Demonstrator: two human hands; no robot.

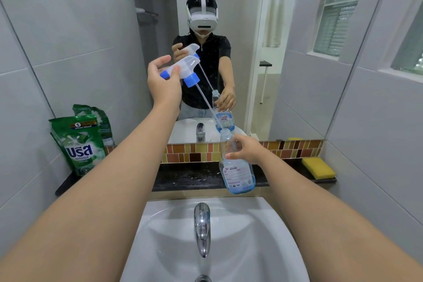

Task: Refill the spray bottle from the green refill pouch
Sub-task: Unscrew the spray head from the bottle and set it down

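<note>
My left hand (163, 81) grips the white and blue spray head (184, 70), lifted high in front of the mirror. Its thin dip tube (204, 99) slants down to the right, its lower end near the bottle's open neck. My right hand (246, 150) holds the clear spray bottle (237, 171) by its upper body, tilted slightly, above the dark ledge. A little blue liquid lies in the bottle's bottom. The green refill pouch (79, 144) stands upright at the ledge's left end against the wall.
A white sink (263, 224) with a chrome tap (202, 226) lies below my arms. The dark stone ledge (187, 178) runs behind it, with a yellow sponge (318, 167) at its right end. A mirror (297, 52) above a mosaic tile strip reflects me.
</note>
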